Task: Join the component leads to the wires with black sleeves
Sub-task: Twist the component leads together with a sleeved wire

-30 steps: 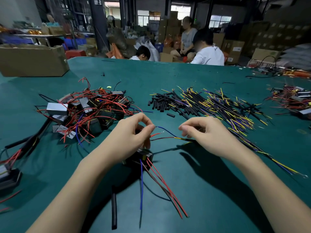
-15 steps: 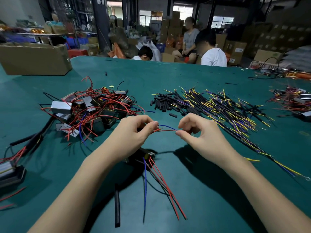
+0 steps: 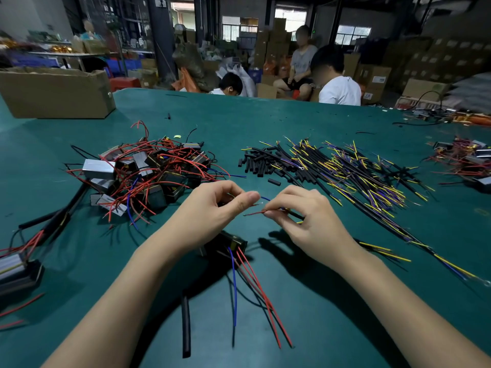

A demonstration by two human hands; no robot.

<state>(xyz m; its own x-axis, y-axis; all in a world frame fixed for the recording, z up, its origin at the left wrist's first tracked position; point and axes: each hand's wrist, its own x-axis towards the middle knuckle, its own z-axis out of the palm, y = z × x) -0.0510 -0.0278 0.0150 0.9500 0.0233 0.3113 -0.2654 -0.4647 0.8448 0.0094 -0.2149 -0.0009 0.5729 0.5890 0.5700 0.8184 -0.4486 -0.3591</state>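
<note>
My left hand [image 3: 212, 208] at frame centre pinched blue lead [image 3: 265, 198] between thumb and forefinger. My right hand [image 3: 305, 216] just beside it gripped red lead [image 3: 253, 213] and black-sleeved wire [image 3: 295, 215] in curled fingers. Lead tips near each other, contact not clear. Black component [image 3: 228, 244] lay on green table [image 3: 265, 123] below hands, red and blue leads trailing toward lower frame. Component pile [image 3: 148, 171] centre left; sleeved wire pile [image 3: 345, 171] centre right; loose black sleeve [image 3: 186, 325] at bottom.
</note>
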